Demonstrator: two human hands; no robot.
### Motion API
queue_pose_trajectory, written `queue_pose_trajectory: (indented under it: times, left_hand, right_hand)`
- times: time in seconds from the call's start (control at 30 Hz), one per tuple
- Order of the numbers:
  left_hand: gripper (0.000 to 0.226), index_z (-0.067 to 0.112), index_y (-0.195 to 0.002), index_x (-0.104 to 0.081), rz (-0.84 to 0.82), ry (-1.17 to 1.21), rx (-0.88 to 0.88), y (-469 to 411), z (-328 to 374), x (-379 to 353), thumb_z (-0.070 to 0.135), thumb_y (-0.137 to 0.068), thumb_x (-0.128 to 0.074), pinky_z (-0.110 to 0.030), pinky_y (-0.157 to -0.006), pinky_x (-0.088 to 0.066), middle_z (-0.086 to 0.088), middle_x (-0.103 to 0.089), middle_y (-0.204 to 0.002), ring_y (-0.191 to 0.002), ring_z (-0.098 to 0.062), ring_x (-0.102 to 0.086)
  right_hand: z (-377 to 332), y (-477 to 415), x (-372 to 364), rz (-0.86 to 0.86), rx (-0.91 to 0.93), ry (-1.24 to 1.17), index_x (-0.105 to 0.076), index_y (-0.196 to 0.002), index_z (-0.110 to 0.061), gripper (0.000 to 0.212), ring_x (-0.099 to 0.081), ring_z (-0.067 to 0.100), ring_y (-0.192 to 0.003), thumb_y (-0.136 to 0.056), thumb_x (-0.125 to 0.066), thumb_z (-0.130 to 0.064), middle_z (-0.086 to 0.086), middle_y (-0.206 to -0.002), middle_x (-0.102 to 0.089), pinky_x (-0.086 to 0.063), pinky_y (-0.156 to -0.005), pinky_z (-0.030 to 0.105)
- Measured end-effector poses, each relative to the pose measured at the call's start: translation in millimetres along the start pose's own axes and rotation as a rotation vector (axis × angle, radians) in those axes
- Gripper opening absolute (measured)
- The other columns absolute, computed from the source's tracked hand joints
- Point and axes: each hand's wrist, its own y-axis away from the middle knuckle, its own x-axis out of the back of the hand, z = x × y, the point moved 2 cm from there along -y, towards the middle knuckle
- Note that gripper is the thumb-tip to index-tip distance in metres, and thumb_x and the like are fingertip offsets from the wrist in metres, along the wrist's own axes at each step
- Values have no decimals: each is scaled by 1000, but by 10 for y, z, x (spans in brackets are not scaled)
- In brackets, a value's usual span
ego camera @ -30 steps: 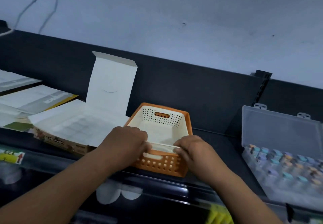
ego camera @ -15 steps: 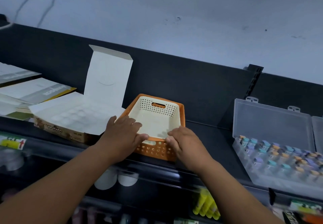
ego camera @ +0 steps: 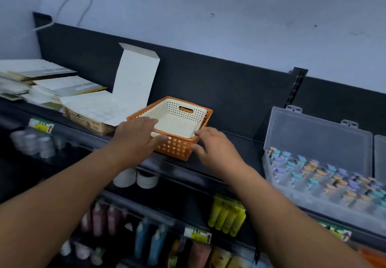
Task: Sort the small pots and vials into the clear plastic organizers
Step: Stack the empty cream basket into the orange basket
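Head view: the left hand (ego camera: 135,136) holds the near left corner of the orange basket (ego camera: 177,149), fingers over the rim and thumb against the perforated front wall, so its grip is on the basket. The right hand (ego camera: 213,148) sits at the near right corner with fingers loosely spread. Its grip looks released, and I cannot tell whether the fingertips touch the corner or stop just short of it. A white basket (ego camera: 177,121) is nested inside the orange one, and both stand on the dark shelf (ego camera: 240,148).

Over the last second both hands were bunched together on the near rim of the white basket. Now they have moved apart to the 2 corners, and the right one has let go. That suggests the nesting is finished and the pair of baskets is being squared up or left where it stands.

The vials (ego camera: 309,175), with teal, purple and orange caps, stand in rows in the clear organizer (ego camera: 313,138), which is well to the right on the same shelf with its lid raised. An open carton (ego camera: 89,119) lies just to the left of the baskets. Neither hand holds a vial or pot, so the sorting itself is paused. The free right hand is the nearer one to the organizer.
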Motion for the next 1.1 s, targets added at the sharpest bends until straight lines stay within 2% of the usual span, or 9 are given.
queue_pose_trajectory:
  times: [0.2,0.33,0.43,0.53,0.7,0.87,0.97,1.0,1.1]
  left_hand:
    - [50,24,-124,-50,15,105,148,233,-317,166,60,-91,-38,-44,-86,-48,-3,-59,-117,-103,-22,-55]
    - [62,13,-142,-37,-7,154,262,161,-619,201,54,-96,-35,-45,-105,-37,-11,-45,-142,-129,-27,-42]
    - [65,11,-147,-31,-40,247,290,-26,-826,136,53,-98,-30,-41,-109,-32,-11,-36,-150,-136,-26,-35]
    - [66,11,-140,-41,-91,337,273,-265,-1021,62,58,-96,-24,-41,-104,-35,-10,-44,-144,-129,-25,-42]
    - [71,18,-136,-45,-252,448,281,-608,-1192,-46,66,-92,-16,-37,-100,-34,-6,-49,-141,-127,-23,-44]
    - [73,16,-133,-48,-317,367,218,-858,-1154,-73,63,-94,-8,-35,-97,-36,-8,-52,-135,-120,-26,-48]
    - [87,18,-136,-43,-308,234,258,-979,-1319,-168,74,-85,-1,-41,-97,-40,-8,-51,-136,-117,-29,-50]
    - [85,18,-138,-41,-320,195,276,-995,-1398,-209,73,-85,-6,-39,-95,-41,-9,-50,-138,-119,-30,-49]
    - [49,12,-130,-48,-332,144,321,-1009,-1558,-314,46,-94,-48,-32,-84,-43,-10,-55,-128,-113,-27,-53]
  right_hand:
    - [-435,-183,-230,66,138,57,-51,-129,-13,39,-46,23,-120,-95,-54,-31,4,-130,-53,-34,-105,35]
    - [-670,-421,-395,118,123,73,-45,-135,-16,43,-42,21,-121,-96,-51,-30,1,-132,-49,-27,-106,33]
    - [-784,-617,-545,103,73,86,-41,-139,-17,46,-39,21,-125,-96,-50,-30,0,-136,-47,-24,-112,36]
    - [-855,-791,-683,74,11,107,-39,-141,-19,47,-40,20,-129,-96,-48,-31,-1,-138,-49,-22,-115,40]
    - [-812,-870,-811,43,-53,171,-49,-126,-24,33,-51,20,-115,-93,-50,-23,-3,-121,-60,-25,-110,35]
    - [-784,-881,-817,75,-47,197,-53,-124,-23,32,-54,19,-108,-93,-47,-21,-3,-116,-63,-29,-100,30]
    - [-795,-884,-811,65,-61,200,-52,-127,-23,33,-54,19,-109,-95,-44,-22,-3,-117,-62,-28,-100,29]
    - [-800,-885,-812,68,-66,194,-53,-127,-24,33,-54,19,-109,-95,-44,-22,-3,-117,-62,-29,-100,30]
    - [-805,-905,-818,74,-84,198,-53,-126,-25,33,-54,18,-108,-96,-42,-21,-5,-116,-62,-30,-98,29]
